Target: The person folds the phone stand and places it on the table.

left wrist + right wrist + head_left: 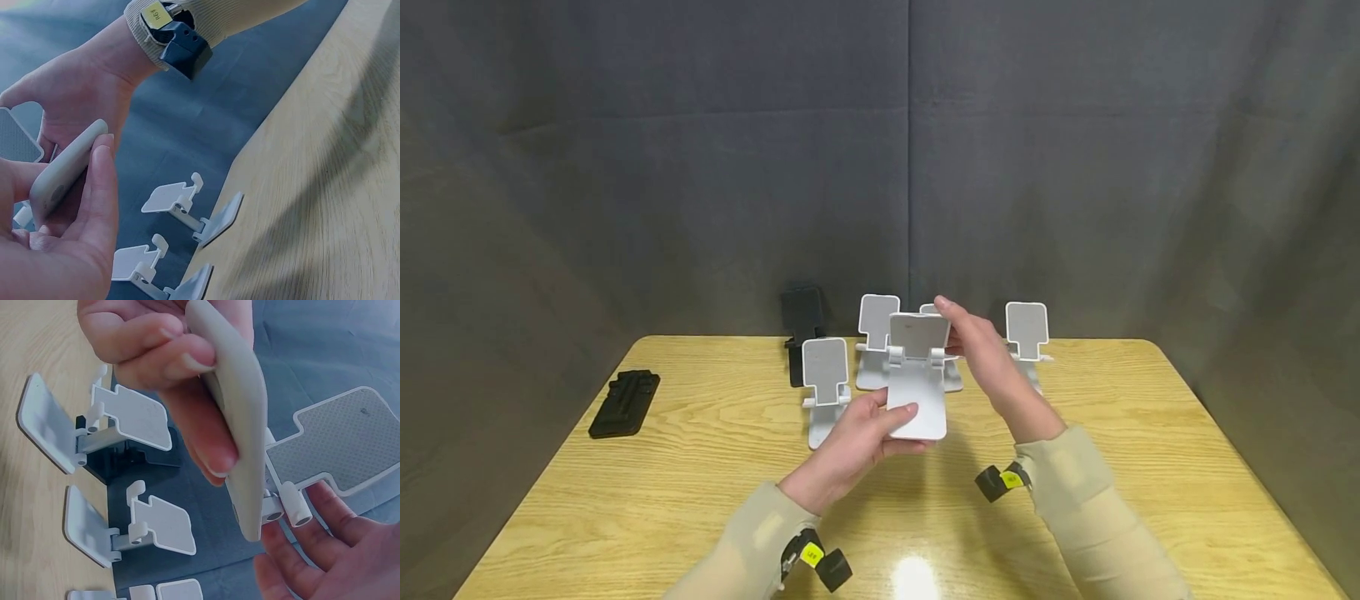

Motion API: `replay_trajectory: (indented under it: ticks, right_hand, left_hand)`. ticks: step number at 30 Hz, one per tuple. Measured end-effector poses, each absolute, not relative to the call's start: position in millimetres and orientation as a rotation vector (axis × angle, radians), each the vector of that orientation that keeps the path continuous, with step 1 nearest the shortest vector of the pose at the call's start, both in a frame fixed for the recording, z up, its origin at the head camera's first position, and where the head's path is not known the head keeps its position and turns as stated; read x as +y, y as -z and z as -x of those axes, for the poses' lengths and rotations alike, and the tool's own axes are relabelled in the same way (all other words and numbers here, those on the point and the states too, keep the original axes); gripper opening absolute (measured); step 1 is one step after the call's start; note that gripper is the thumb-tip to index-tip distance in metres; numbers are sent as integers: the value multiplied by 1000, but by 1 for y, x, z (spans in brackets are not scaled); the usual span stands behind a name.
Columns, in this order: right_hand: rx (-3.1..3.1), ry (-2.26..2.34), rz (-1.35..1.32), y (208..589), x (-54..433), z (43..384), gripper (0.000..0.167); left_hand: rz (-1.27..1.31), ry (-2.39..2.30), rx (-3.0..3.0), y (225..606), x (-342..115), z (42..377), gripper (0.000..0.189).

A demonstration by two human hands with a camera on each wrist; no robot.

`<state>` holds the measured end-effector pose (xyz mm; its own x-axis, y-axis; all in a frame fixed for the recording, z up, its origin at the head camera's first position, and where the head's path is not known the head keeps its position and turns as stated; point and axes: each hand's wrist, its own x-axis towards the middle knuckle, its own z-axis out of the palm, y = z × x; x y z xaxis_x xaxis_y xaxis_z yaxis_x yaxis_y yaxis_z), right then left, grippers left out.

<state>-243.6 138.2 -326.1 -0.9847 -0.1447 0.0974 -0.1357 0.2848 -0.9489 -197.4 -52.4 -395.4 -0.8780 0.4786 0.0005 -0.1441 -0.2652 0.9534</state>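
A white phone stand (917,400) with a grey pad on its hinged top plate (344,440) is held up above the table. My left hand (868,429) grips its base, thumb on the front face and fingers behind. On the other side, my right hand (988,354) touches the top plate near its upper right corner, its fingers fairly straight and partly behind the plate. In the right wrist view the right fingers (325,544) reach up beside the hinge. The right thumb lies outside that view.
Unfolded white stands stand behind and beside the hands: one at left (825,371), one at the back (878,321), one partly hidden, one at right (1027,329). A black stand (802,312) is at the back. A folded black stand (625,404) lies at the table's left edge.
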Motion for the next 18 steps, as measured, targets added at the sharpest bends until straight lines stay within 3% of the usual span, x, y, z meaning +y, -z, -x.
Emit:
replay_trajectory:
  ticks: [10, 18]
  right_hand:
    - [2512, 1838, 371, 336, 133, 241, 57]
    - [2451, 1739, 410, 352, 127, 230, 78]
  left_hand:
    - [-373, -2242, 1594, 390, -59, 208, 42]
    - [-384, -2287, 1623, 379, -68, 212, 39]
